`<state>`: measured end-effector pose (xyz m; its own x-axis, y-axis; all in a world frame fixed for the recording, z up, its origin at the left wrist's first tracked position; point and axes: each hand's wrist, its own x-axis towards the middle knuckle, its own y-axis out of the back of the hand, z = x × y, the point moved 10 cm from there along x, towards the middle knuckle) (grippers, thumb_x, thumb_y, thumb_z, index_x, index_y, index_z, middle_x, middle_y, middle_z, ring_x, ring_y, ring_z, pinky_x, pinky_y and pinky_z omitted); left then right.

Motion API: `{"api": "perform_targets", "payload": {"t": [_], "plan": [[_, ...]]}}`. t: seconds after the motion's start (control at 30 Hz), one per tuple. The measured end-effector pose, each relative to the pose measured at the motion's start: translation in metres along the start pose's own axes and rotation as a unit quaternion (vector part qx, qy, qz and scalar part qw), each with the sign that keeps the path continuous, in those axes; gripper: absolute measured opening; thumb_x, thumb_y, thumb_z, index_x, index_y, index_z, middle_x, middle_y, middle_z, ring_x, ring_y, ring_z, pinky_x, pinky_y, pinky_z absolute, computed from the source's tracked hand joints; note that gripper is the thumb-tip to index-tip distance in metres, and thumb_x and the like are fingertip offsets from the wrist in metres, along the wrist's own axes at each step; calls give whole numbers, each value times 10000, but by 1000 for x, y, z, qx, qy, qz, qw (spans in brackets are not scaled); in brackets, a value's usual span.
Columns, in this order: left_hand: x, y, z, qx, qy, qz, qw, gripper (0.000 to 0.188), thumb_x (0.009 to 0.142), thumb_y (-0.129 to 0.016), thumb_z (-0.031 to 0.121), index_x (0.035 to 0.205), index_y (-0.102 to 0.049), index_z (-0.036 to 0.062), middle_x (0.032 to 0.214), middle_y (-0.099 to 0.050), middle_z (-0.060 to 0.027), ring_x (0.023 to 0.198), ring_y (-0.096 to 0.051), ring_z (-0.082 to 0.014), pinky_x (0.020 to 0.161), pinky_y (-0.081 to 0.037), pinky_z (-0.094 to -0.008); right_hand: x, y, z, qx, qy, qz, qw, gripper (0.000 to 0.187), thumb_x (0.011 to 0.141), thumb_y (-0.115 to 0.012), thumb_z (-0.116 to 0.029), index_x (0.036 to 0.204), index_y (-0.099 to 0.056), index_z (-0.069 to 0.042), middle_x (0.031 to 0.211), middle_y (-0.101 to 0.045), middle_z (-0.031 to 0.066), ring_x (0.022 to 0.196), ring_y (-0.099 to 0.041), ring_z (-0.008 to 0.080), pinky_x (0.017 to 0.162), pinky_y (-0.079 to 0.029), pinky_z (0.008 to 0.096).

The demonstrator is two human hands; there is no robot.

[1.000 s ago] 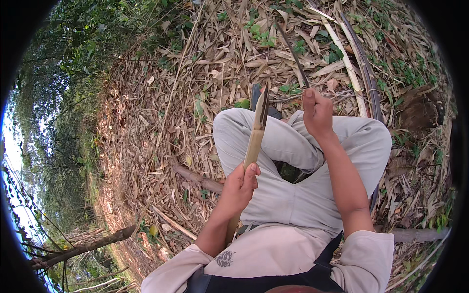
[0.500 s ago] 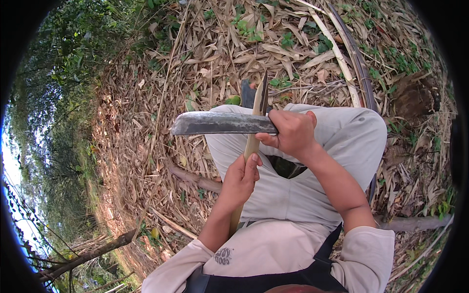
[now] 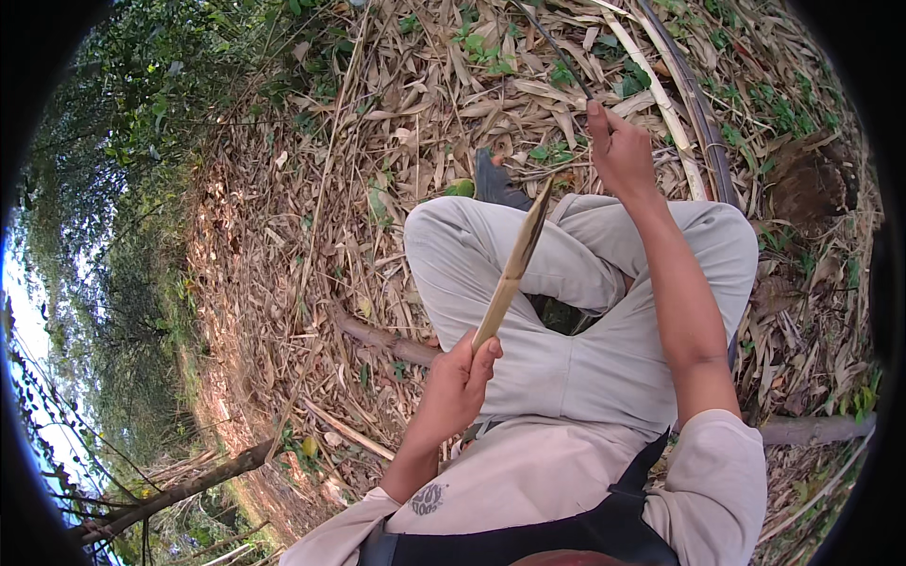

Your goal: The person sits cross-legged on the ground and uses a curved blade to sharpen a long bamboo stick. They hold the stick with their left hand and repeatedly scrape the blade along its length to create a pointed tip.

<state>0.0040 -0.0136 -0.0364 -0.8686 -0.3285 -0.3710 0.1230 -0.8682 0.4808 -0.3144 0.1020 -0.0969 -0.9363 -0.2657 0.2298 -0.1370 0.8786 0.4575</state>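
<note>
Dry leaf litter (image 3: 274, 236) all round. My left hand (image 3: 460, 382) closed round pale stick (image 3: 510, 274), long axis slanting forward and right, tip left of my right hand (image 3: 623, 156), apart; right hand clenched on dark blade (image 3: 555, 51), pointing forward-left.

Pale stick (image 3: 512, 271), knife (image 3: 557, 51) in hands (image 3: 460, 382)

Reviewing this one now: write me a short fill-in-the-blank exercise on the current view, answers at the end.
The left hand grips a pale stick whose far end tapers to a ____.
The right hand, holding a thin dark blade, sits ____ in the picture than the left hand.
The person sits with legs ____.
The ground is littered with dry ____.

Missing words: point; higher; crossed; leaves.
</note>
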Motion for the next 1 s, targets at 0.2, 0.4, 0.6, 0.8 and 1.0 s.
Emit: {"api": "perform_targets", "payload": {"t": [0.2, 0.4, 0.6, 0.8, 1.0], "plan": [[24, 17, -32, -158, 177, 38, 971, 345, 1075, -425, 382, 955, -538, 79, 609, -395, 52, 453, -306, -23, 403, -259, -214, -80, -19, -43, 116, 81, -68, 988, 553, 989, -525, -517, 729, -533, -28, 568, -522, 164, 534, -573, 369, 497, -418, 444], [35, -1, -11, -160, 156, -1, 975, 347, 1078, -423, 373, 937, -537, 77, 610, -395, 55, 458, -304, -20, 404, -242, -209, -106, -22, -107, -2, 237, -100, 966, 626, 921, -526, -657, 724, -512, -63, 583, -512, 101, 521, -577, 289, 469, -421, 395], [36, -3, -3, -60, 113, 26, 991, 357, 1069, -468, 341, 912, -567, 36, 617, -476, 25, 551, -406, -60, 502, -354, -255, -109, -15, -102, -1, 241, -65, 968, 647, 862, -590, -681, 668, -511, -69, 570, -543, 80, 501, -600, 267, 459, -464, 382], [35, -11, 11, 10, 51, 58, 997, 380, 1067, -456, 380, 909, -547, 47, 631, -468, 38, 561, -394, -28, 504, -340, -216, -108, -17, -97, 7, 233, -63, 971, 718, 862, -477, -768, 705, -491, -68, 579, -509, 71, 507, -574, 271, 455, -397, 397], [39, -10, -2, -2, 78, 47, 996, 381, 1064, -462, 384, 897, -535, 49, 625, -438, 47, 555, -380, -29, 499, -326, -220, -102, -29, -78, -24, 248, -54, 967, 723, 857, -461, -783, 690, -493, -80, 603, -526, 70, 517, -588, 266, 461, -395, 403]]}}
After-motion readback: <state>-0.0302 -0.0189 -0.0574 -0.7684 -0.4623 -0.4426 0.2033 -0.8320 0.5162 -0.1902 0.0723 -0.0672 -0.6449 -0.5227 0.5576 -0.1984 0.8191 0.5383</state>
